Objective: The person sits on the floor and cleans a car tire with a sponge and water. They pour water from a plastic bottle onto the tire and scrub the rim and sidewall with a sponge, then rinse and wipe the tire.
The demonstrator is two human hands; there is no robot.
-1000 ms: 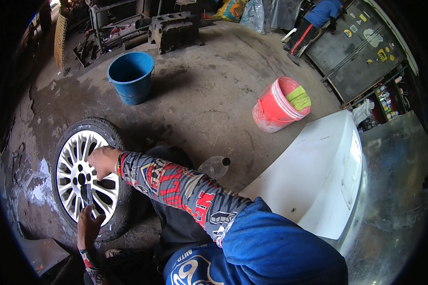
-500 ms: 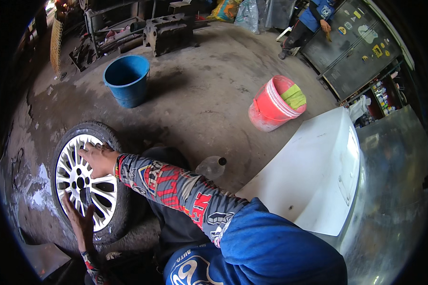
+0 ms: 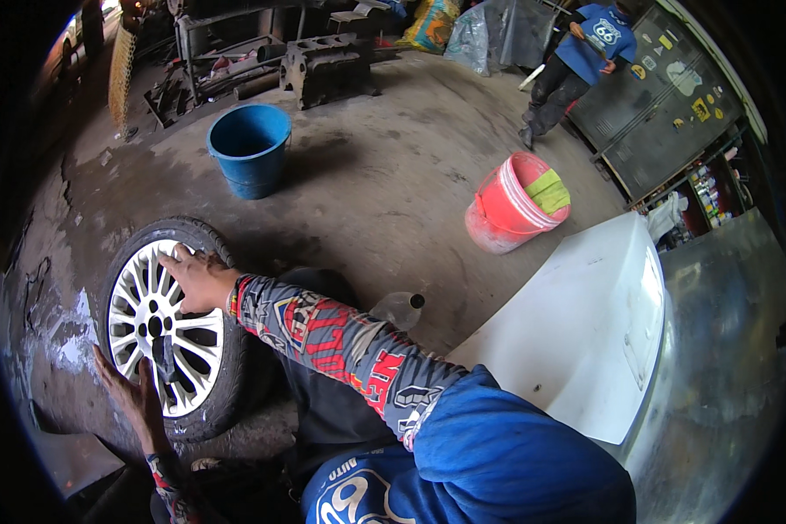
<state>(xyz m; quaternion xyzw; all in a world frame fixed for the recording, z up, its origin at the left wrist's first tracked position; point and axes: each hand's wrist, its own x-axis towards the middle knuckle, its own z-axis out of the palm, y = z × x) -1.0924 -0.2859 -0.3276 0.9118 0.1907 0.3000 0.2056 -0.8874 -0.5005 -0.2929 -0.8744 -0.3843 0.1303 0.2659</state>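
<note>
A car wheel (image 3: 168, 327) with a white multi-spoke rim and a black tyre (image 3: 227, 384) is at the left, its spoked face toward me. My right hand (image 3: 203, 279), its fingers spread, rests at the upper right part of the rim. My left hand (image 3: 133, 395) is open at the lower left of the wheel, fingers extended; whether it touches the tyre, I cannot tell. A dark patch shows through the spokes just below the hub. Both forearms wear patterned sleeves.
A blue bucket (image 3: 247, 166) stands beyond the wheel. A red bucket (image 3: 498, 214) with a green cloth (image 3: 548, 191) over its rim stands ahead right, near a white car panel (image 3: 559, 323). A clear bottle (image 3: 395, 309) lies nearby. A person (image 3: 576, 65) stands by a dark cabinet.
My left hand has shifted slightly left, off the rim's face. My right hand keeps its place on the rim. The view has moved a little, and more of the person at the back shows.
</note>
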